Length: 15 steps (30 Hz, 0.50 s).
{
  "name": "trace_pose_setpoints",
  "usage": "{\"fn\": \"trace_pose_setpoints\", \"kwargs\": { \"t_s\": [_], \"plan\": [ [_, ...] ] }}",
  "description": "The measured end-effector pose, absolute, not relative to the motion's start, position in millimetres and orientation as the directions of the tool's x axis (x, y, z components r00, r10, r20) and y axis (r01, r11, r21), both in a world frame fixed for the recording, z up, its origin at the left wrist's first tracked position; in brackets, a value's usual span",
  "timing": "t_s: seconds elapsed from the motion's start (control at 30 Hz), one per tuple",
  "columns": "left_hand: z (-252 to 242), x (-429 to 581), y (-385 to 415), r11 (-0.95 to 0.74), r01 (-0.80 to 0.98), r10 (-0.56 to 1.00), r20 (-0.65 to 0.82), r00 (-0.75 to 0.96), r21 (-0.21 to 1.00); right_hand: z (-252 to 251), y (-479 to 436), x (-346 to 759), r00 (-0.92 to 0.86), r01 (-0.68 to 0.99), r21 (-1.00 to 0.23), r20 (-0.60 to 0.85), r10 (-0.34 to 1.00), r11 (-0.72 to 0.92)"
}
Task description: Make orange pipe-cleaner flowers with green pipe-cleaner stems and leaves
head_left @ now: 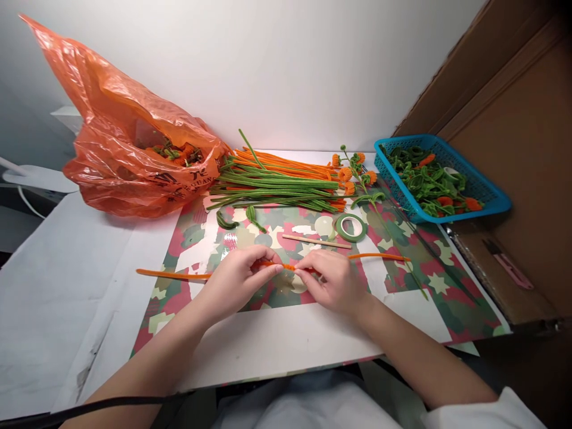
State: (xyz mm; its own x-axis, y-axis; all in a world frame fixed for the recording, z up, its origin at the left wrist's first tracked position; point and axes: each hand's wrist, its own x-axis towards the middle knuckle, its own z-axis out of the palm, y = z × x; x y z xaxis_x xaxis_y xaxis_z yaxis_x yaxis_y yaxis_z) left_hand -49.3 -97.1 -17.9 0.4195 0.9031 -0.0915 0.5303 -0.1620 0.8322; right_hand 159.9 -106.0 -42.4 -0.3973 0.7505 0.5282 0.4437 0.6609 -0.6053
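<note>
Between my two hands stretches an orange pipe cleaner (pixel 379 255), its ends sticking out on either side. My left hand (pixel 243 275) pinches it with thumb and forefinger left of the middle. My right hand (pixel 333 277) pinches it close by, and a short twisted-looking stretch shows between the fingertips. Just beyond the hands lie a thin wooden stick (pixel 316 241) and a roll of green tape (pixel 351 227). Two green leaf shapes, one a curled leaf (pixel 227 221) and one a pointed leaf (pixel 255 218), rest behind my left hand.
Bundled green pipe cleaners (pixel 281 185) and orange pipe cleaners (pixel 286 162) lie at the back, beside a stem with orange flowers (pixel 357 170). An orange plastic bag (pixel 129 119) stands left. At right are a blue basket (pixel 473 210) of green pieces and pink-handled snips (pixel 513 271).
</note>
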Motion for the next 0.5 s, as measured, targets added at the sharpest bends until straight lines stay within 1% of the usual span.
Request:
{"fn": "trace_pose_setpoints", "kwargs": {
  "t_s": [0.03,0.1,0.17,0.23,0.3,0.37,0.43,0.5],
  "plan": [
    [-19.1,-49.7,-97.4,-0.251,0.555,0.908,-0.005,0.418,0.793,-40.2,-106.3,160.5,-0.386,0.407,-0.693,0.459,0.800,0.594],
    [-21.6,-50.2,-97.9,-0.445,0.592,0.878,0.198,0.435,0.672,-35.8,-106.4,162.3,-0.369,0.336,-0.835,0.308,0.877,0.435],
    [-23.4,-50.3,-98.1,-0.607,0.601,0.795,0.396,0.460,0.520,-32.9,-105.5,165.0,-0.385,0.259,-0.930,0.149,0.911,0.262],
    [-24.3,-50.1,-97.7,-0.704,0.597,0.699,0.524,0.486,0.386,-31.8,-103.8,167.8,-0.459,0.174,-0.983,-0.028,0.888,0.059],
    [-24.0,-50.1,-96.7,-0.755,0.582,0.632,0.569,0.526,0.301,-31.7,-101.8,170.0,-0.570,0.104,-0.981,-0.192,0.799,-0.161],
    [-23.1,-50.8,-95.7,-0.781,0.556,0.605,0.562,0.563,0.284,-30.9,-100.1,171.0,-0.657,0.057,-0.940,-0.288,0.696,-0.335],
    [-22.1,-52.2,-95.3,-0.788,0.523,0.608,0.546,0.576,0.325,-28.5,-99.2,171.0,-0.692,0.034,-0.902,-0.332,0.641,-0.430],
    [-20.6,-54.0,-95.5,-0.776,0.488,0.630,0.515,0.581,0.400,-25.3,-98.7,170.6,-0.692,0.025,-0.879,-0.360,0.626,-0.477]
  ]
}}
